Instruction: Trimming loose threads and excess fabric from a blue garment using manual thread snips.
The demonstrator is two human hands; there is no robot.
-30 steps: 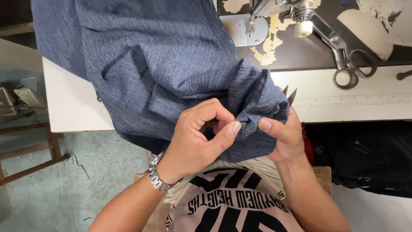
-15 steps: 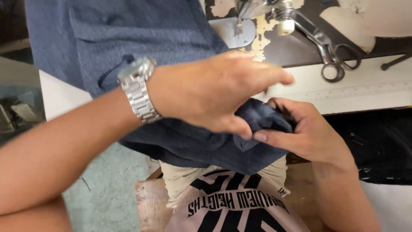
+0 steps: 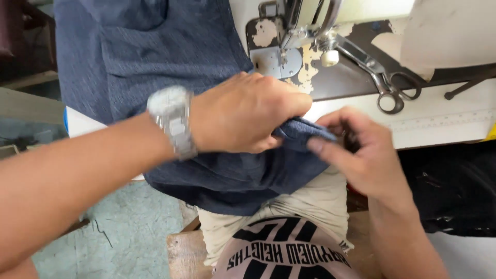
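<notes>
Both hands (image 3: 243, 116) (closed) on blue fabric (image 3: 170, 51) edge

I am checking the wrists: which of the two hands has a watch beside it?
The left hand, gripping the blue fabric: a silver watch sits on its wrist. The right hand has a bare wrist.

No packages, signs or screens in view, no loose labels, only pale printed lettering on a dark shirt (image 3: 289, 253) at the near edge, centre
</notes>
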